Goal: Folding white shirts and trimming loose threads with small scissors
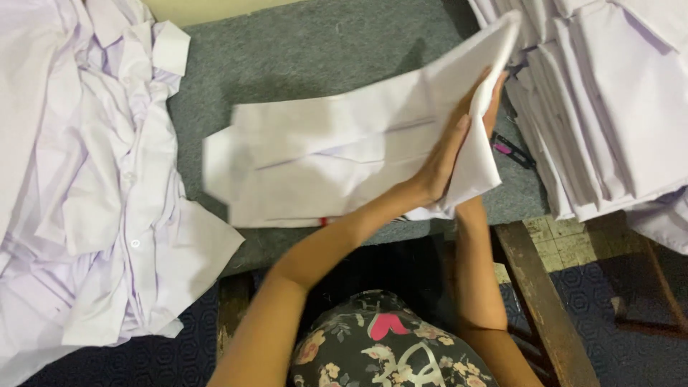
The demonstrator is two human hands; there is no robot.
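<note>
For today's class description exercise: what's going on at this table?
A person presses a folded white cloth shirt between both hands, the left hand on top and the right hand beneath its far end, above a grey felt-covered table. Loose white shirts lie heaped left; a folded white stack sits right.

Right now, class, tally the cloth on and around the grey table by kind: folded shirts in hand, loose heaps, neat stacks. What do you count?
Folded white shirt, pressed between the left hand and right hand: 1
Loose heap of white shirts at the left: 1
Neat stack of folded white shirts at the right: 1
Total: 3, on the grey table.
</note>
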